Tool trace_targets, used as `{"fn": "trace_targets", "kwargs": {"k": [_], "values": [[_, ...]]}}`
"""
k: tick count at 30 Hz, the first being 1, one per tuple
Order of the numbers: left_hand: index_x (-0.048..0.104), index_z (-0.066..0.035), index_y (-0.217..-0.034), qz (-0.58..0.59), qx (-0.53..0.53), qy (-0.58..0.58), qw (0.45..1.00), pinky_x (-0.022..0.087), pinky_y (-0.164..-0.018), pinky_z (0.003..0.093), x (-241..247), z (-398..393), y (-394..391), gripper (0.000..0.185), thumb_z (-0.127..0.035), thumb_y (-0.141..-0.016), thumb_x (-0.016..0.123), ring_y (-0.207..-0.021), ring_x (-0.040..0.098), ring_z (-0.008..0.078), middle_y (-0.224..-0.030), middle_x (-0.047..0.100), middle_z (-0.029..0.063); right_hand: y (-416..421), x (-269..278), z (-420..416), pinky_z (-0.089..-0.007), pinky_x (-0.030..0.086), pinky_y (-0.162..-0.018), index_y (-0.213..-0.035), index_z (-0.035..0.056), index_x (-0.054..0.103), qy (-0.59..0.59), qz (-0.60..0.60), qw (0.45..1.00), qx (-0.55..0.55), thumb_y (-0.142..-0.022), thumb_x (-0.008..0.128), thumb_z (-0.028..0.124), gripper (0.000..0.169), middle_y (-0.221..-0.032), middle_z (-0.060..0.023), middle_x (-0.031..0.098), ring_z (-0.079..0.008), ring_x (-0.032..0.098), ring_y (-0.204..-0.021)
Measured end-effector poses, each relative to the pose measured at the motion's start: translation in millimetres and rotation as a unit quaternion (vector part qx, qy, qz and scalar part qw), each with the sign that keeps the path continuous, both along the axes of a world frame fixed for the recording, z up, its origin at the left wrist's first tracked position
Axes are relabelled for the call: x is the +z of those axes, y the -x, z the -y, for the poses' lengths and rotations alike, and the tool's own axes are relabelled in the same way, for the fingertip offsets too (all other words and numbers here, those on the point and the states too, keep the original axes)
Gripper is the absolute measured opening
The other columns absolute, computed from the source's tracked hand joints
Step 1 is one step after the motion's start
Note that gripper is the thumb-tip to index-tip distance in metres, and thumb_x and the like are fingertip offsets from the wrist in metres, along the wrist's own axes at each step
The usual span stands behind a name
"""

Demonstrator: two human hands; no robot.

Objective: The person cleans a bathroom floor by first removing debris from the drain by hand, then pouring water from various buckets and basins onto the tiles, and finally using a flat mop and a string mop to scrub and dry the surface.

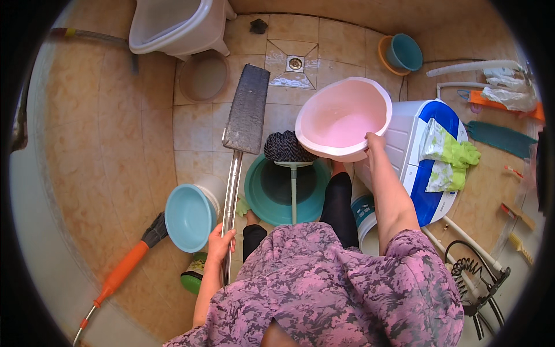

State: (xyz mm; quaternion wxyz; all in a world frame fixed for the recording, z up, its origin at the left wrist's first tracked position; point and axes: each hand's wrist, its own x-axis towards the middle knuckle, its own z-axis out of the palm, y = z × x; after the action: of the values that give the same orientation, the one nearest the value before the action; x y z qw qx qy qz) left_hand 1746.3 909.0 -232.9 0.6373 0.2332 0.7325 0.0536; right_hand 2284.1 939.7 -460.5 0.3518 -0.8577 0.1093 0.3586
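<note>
My left hand (222,241) is closed around the metal pole of a flat mop (248,110), whose dark grey pad is raised in front of me. My right hand (374,142) grips the near rim of a pink plastic basin (343,115), which is tilted so that its inside shows. Between my legs, a teal basin (256,197) stands on the floor with dark water (279,186) in it. A second mop with a black and grey string head (286,146) extends over that basin, its pale pole running toward me.
A blue-and-white washing machine (412,143) on the right bears green rubber gloves (453,156). A light-blue basin (189,219) and an orange-handled duster (125,266) are at left. Ahead are a floor drain (295,64), a white plastic tub (173,32) and a round basin (204,77).
</note>
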Motion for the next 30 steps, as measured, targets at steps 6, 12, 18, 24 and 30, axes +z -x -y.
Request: {"fn": "trace_targets", "kwargs": {"k": [6, 12, 18, 24, 30], "values": [[0.057, -0.005, -0.101, -0.003, -0.017, 0.013, 1.0, 0.037, -0.036, 0.0222, 3, -2, -8, 0.021, -0.011, -0.081, 0.063, -0.039, 0.046, 0.0092, -0.057, 0.052, 0.0022, -24, 8, -37, -0.0419, 0.052, -0.058, -0.109, -0.0123, 0.052, 0.062, 0.068, 0.994, 0.053, -0.068, 0.059, 0.002, 0.043, -0.098, -0.0215, 0.061, -0.0348, 0.063, -0.081], [0.057, -0.004, -0.1, -0.001, 0.001, 0.022, 1.0, 0.036, -0.037, 0.0223, -1, -5, -15, 0.02, -0.011, -0.082, 0.063, -0.04, 0.046, 0.0092, -0.056, 0.052, 0.0023, -20, 33, -92, -0.0438, 0.054, -0.073, -0.121, -0.0099, 0.039, 0.228, 0.073, 0.967, 0.089, -0.069, 0.065, 0.01, 0.061, -0.11, -0.0264, 0.056, -0.0377, 0.06, -0.097], [0.057, -0.004, -0.099, -0.012, 0.013, 0.021, 1.0, 0.036, -0.037, 0.0227, -6, -4, -19, 0.02, -0.011, -0.082, 0.063, -0.039, 0.046, 0.0093, -0.056, 0.052, 0.0027, -24, 31, -99, -0.0435, 0.046, -0.09, -0.126, -0.003, 0.03, 0.294, 0.153, 0.922, 0.198, -0.076, 0.062, 0.021, 0.064, -0.116, -0.0263, 0.053, -0.0391, 0.055, -0.106], [0.056, -0.006, -0.101, -0.019, 0.006, 0.019, 1.0, 0.037, -0.036, 0.0237, -10, -4, -16, 0.02, -0.011, -0.083, 0.06, -0.038, 0.046, 0.0108, -0.056, 0.052, 0.0033, -26, 42, -107, -0.0424, 0.044, -0.093, -0.126, 0.0004, 0.033, 0.302, 0.226, 0.874, 0.306, -0.08, 0.059, 0.023, 0.057, -0.118, -0.0262, 0.052, -0.0389, 0.053, -0.11], [0.056, -0.005, -0.098, -0.02, 0.021, 0.01, 1.0, 0.037, -0.036, 0.0231, -8, -4, -16, 0.018, -0.011, -0.082, 0.062, -0.038, 0.046, 0.0103, -0.056, 0.052, 0.0028, -51, 46, -99, -0.0419, 0.046, -0.088, -0.116, -0.002, 0.049, 0.268, 0.211, 0.889, 0.307, -0.075, 0.06, 0.022, 0.049, -0.111, -0.0219, 0.059, -0.0392, 0.057, -0.104]]}}
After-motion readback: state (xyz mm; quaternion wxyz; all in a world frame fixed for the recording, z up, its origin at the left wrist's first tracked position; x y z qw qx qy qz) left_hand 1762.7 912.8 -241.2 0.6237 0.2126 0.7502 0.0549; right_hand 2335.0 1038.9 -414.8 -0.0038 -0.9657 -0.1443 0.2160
